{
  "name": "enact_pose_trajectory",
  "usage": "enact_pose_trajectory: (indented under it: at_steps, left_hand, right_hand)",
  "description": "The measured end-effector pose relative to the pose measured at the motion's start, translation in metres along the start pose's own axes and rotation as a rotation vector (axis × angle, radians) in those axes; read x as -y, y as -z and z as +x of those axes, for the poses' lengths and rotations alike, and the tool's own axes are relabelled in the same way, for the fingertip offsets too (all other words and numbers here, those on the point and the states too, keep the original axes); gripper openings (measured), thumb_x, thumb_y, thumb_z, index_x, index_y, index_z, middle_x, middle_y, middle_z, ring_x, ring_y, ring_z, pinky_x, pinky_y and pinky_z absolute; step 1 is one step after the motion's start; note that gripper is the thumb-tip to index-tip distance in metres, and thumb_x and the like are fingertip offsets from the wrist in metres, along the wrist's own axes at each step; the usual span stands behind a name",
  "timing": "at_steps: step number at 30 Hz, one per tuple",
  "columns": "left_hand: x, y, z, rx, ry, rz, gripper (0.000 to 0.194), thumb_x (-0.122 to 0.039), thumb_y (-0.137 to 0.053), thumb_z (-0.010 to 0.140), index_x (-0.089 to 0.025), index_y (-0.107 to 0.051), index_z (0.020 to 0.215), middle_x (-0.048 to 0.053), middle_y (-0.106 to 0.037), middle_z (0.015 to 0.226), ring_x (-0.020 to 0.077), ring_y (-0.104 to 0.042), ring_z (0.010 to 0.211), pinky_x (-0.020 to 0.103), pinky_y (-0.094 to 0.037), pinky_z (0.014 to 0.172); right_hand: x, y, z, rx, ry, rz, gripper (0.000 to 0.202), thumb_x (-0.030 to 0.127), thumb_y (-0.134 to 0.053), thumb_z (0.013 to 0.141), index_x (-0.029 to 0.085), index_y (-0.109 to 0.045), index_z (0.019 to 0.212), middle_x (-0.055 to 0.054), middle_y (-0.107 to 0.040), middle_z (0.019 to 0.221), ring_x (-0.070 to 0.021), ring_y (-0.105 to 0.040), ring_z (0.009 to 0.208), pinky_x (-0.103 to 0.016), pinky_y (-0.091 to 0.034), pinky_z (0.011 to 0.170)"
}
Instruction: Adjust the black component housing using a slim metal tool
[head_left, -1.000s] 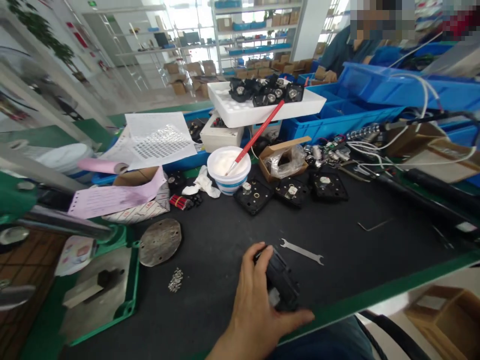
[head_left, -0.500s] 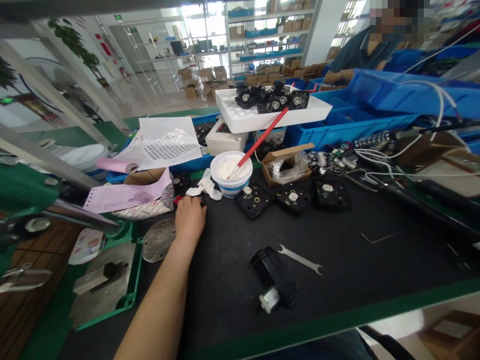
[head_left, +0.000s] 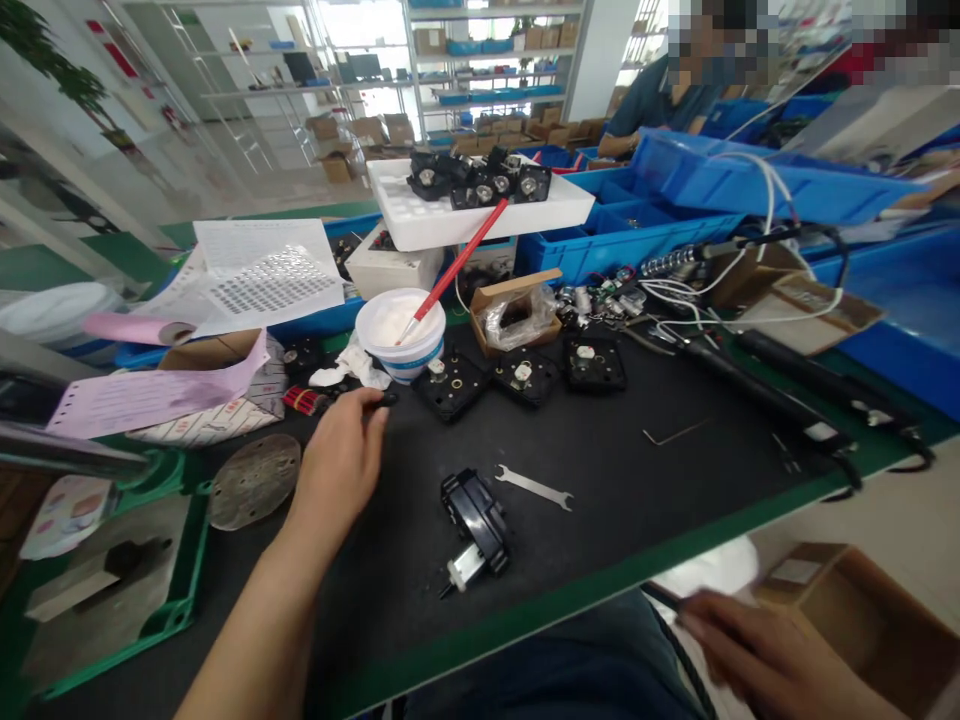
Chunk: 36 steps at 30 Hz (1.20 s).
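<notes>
Findings, largest item first. The black work mat [head_left: 600, 470] fills the middle of the frame, crowded along its upper edge. The white foam tray [head_left: 480, 215] at upper centre overhangs the box under it; a knock from my reaching arm could, in my judgement, tip its black parts onto the bench. Below it, the white tub [head_left: 400, 335] has a red-handled brush [head_left: 450, 275] leaning out of it, close to my reach path; a brush of the wrist could upset it and foul the three black plates [head_left: 525, 372] just beside it.

The black motor unit [head_left: 474, 520] lies loose at lower centre of the mat, its metal end toward the green edge, with a flat spanner [head_left: 534, 487] just beside it. Nothing restrains it; a sweep of my forearm could push it off the edge.

My left hand [head_left: 341, 460], left of centre, pinches a small black part [head_left: 384, 399] between thumb and fingertips, near the red-and-black bundle [head_left: 304, 400]. The pinch looks light; the piece could drop among the clutter. My right hand [head_left: 757, 655], lower right below the bench edge, is blurred; I cannot tell its grasp.

Against half a second ago: the left hand has lifted back from the bundle with the piece, the right hand has entered view, and the motor unit lies as it did.
</notes>
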<state>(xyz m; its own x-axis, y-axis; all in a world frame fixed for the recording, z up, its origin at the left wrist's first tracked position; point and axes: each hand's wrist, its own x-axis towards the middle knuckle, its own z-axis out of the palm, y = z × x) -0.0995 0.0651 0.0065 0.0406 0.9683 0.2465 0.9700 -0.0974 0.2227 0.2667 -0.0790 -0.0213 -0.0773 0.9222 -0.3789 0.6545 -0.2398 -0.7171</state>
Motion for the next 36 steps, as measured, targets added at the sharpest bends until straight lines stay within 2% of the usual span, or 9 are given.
enact_pose_trajectory:
  at_steps: [2,4,7,10,13,15,23,28,36]
  left_hand:
    - [-0.04,0.018,-0.026,0.042,-0.234,-0.237,0.019,-0.032,-0.041,0.092,-0.022,-0.048,0.107,0.004,-0.06,0.103,0.0174,-0.057,0.091,0.028,-0.048,0.078]
    - [-0.074,0.028,-0.051,0.127,-0.488,-0.412,0.015,-0.025,-0.04,0.093,-0.025,-0.05,0.103,0.001,-0.062,0.098,0.0144,-0.058,0.089,0.026,-0.047,0.079]
    - [-0.097,0.026,-0.076,0.186,-0.591,-0.495,0.017,-0.017,-0.04,0.092,-0.023,-0.051,0.104,0.0,-0.064,0.095,0.0141,-0.058,0.087,0.027,-0.047,0.079]
    - [-0.088,0.013,-0.082,0.136,-0.492,-0.383,0.022,-0.024,-0.049,0.089,-0.025,-0.049,0.111,0.004,-0.059,0.109,0.0209,-0.052,0.105,0.039,-0.045,0.089]
    - [-0.07,0.001,-0.079,0.156,-0.393,-0.294,0.057,-0.04,-0.065,0.076,-0.024,-0.039,0.124,0.012,-0.038,0.135,0.0314,-0.031,0.128,0.053,-0.036,0.101]
    - [-0.064,-0.005,-0.078,0.213,-0.36,-0.327,0.064,-0.039,-0.068,0.073,-0.022,-0.036,0.126,0.014,-0.034,0.136,0.0304,-0.033,0.127,0.051,-0.04,0.1]
    - [-0.084,-0.017,-0.111,-0.11,-0.165,-0.293,0.046,-0.03,-0.068,0.072,-0.016,-0.046,0.111,0.016,-0.046,0.116,0.0294,-0.048,0.106,0.05,-0.049,0.085]
    - [-0.084,-0.019,-0.117,-0.145,-0.179,-0.26,0.042,-0.034,-0.068,0.074,-0.019,-0.048,0.108,0.016,-0.044,0.118,0.0305,-0.048,0.103,0.05,-0.051,0.079]
    - [-0.082,-0.012,-0.11,-0.072,-0.272,-0.03,0.034,-0.04,-0.063,0.078,-0.026,-0.057,0.108,0.015,-0.044,0.121,0.0335,-0.049,0.107,0.047,-0.053,0.077]
  right_hand:
    - [0.029,0.005,0.019,0.082,0.098,0.1,0.023,0.044,-0.056,0.084,0.025,-0.064,0.094,-0.005,-0.065,0.08,-0.0188,-0.062,0.073,-0.029,-0.051,0.065]
    - [0.062,0.001,0.037,-0.011,0.264,0.248,0.029,0.041,-0.055,0.085,0.024,-0.058,0.108,-0.007,-0.063,0.099,-0.0196,-0.061,0.089,-0.031,-0.05,0.077]
    - [0.092,-0.019,0.051,0.155,0.375,0.414,0.02,0.034,-0.059,0.083,0.021,-0.06,0.099,-0.005,-0.063,0.095,-0.015,-0.061,0.083,-0.026,-0.05,0.074]
    - [0.095,-0.038,0.057,0.175,0.328,0.516,0.013,0.031,-0.059,0.082,0.019,-0.061,0.086,-0.003,-0.062,0.083,-0.0135,-0.061,0.075,-0.023,-0.049,0.067]
    - [0.089,-0.051,0.064,0.043,0.313,0.483,0.011,0.027,-0.06,0.08,0.018,-0.063,0.086,-0.002,-0.062,0.078,-0.0126,-0.059,0.069,-0.022,-0.048,0.062]
    - [0.089,-0.057,0.068,-0.05,0.402,0.387,0.008,0.023,-0.06,0.08,0.019,-0.064,0.085,-0.002,-0.062,0.078,-0.0126,-0.059,0.069,-0.023,-0.047,0.063]
    - [0.095,-0.078,0.065,-0.203,0.641,0.297,0.004,0.019,-0.061,0.083,0.018,-0.064,0.081,-0.002,-0.065,0.077,-0.0138,-0.061,0.073,-0.025,-0.048,0.067]
    - [0.091,-0.083,0.065,-0.205,0.673,0.331,0.004,0.017,-0.062,0.083,0.019,-0.065,0.084,-0.002,-0.066,0.082,-0.0142,-0.061,0.079,-0.027,-0.048,0.073]
    - [0.088,-0.083,0.069,-0.106,0.586,0.443,0.005,0.018,-0.059,0.085,0.019,-0.064,0.083,-0.001,-0.063,0.085,-0.0131,-0.059,0.083,-0.026,-0.047,0.076]
